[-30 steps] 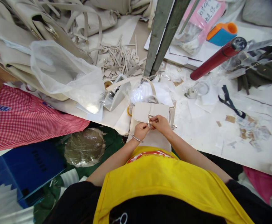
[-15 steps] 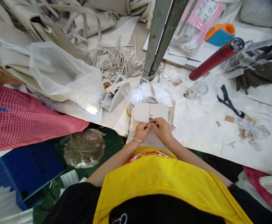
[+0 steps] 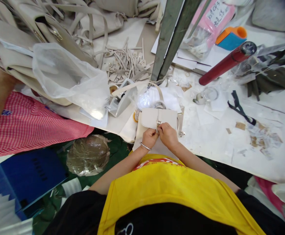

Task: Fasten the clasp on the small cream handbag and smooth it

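Plainly soft and light, the bag [image 3: 157, 119] lies at the table's [image 3: 211, 137] near edge; left hand [image 3: 149, 137] and right hand [image 3: 166, 134] pinch its small, likely slippery metal clasp [image 3: 158, 123], best gripped by fingertips.

White worktable [image 3: 230, 143] under cream handbag [image 3: 168, 117], red tube [image 3: 227, 62], scraps [image 3: 262, 138].

Red tube [image 3: 227, 62], tape dispenser [image 3: 120, 99], plastic bag [image 3: 66, 76]
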